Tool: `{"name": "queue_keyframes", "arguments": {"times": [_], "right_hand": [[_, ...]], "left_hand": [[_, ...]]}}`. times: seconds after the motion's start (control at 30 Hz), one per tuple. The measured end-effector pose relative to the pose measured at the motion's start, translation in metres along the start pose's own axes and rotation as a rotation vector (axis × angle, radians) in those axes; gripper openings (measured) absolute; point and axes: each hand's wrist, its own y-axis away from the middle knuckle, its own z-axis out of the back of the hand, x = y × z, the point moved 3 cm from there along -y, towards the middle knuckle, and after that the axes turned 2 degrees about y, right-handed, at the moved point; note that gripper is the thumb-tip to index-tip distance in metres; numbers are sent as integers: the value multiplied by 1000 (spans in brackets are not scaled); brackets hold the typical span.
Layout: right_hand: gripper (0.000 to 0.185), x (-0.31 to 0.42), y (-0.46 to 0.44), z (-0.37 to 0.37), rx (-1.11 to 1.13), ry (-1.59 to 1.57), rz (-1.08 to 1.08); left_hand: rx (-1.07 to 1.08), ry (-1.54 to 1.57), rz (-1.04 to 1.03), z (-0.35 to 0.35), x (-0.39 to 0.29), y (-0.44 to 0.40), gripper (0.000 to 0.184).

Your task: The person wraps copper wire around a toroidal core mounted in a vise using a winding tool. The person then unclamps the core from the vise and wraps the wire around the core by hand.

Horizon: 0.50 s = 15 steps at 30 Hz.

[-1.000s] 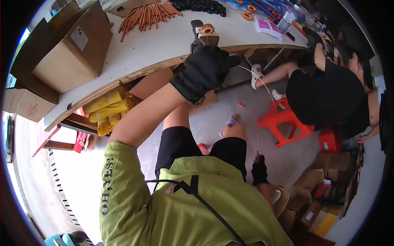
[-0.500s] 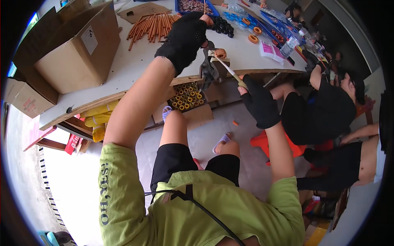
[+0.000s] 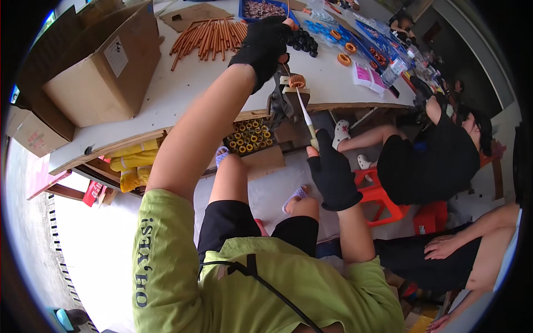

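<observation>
My left hand (image 3: 265, 51), in a black fingerless glove, is closed on a thin copper wire (image 3: 286, 67) above the bench edge. Part of that wire sticks up past my thumb. Below it, a copper-wound ring coil (image 3: 297, 81) sits between the pale jaws of a small bench vise (image 3: 282, 102). My right hand (image 3: 334, 176), gloved the same way, grips a white tapered tool (image 3: 304, 111) by its yellowish handle. The tool slants up, its thin tip at the coil's lower side; whether it enters the coil's hole I cannot tell.
Copper rods (image 3: 206, 38), black rings (image 3: 302, 41) and a blue tray (image 3: 250, 10) lie on the bench (image 3: 222, 83). A cardboard box (image 3: 105, 83) stands at left. Beneath is a crate of yellow-ringed coils (image 3: 248, 136). Co-workers (image 3: 436, 150) sit at right by a red stool (image 3: 386, 194).
My right hand has moved left and down, and its tool now points more steeply upward. My left hand has shifted slightly right with the wire. The coil stays at the vise.
</observation>
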Motion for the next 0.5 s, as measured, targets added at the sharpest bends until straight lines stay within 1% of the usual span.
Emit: {"name": "queue_keyframes", "arguments": {"times": [0.03, 0.1, 0.13, 0.2, 0.23, 0.3, 0.37, 0.4, 0.43, 0.47, 0.5], "right_hand": [[28, 0, 7, -5, -89, -89, 26], [30, 0, 10, -6, 22, -235, -130], [31, 2, 13, -6, 79, -310, -211], [34, 4, 22, -2, 171, -415, -323], [35, 3, 25, -2, 217, -463, -376], [38, 1, 31, -1, 204, -468, -343], [39, -2, 34, -5, 213, -503, -335], [39, -5, 37, -11, 220, -529, -351], [39, -10, 40, -15, 207, -551, -382], [41, -10, 42, -17, 206, -460, -372], [42, -6, 44, -15, 95, -394, -275]], "left_hand": [[-60, -60, 11, 2, 17, -9, 23], [-182, -186, 31, -4, 30, -21, 22], [-250, -79, 75, -6, 37, -27, 20], [-368, -271, -73, 2, 50, -46, 23], [-382, -288, -79, 3, 57, -51, 24], [-409, -320, -89, 3, 46, -49, 26], [-387, -363, -124, -4, 32, -43, 26], [-409, -442, -201, -2, 32, -43, 27], [-407, -406, -405, 4, 44, -48, 25], [-371, -354, -236, 15, 59, -52, 24], [-348, -182, -130, 10, 47, -39, 23]]}}
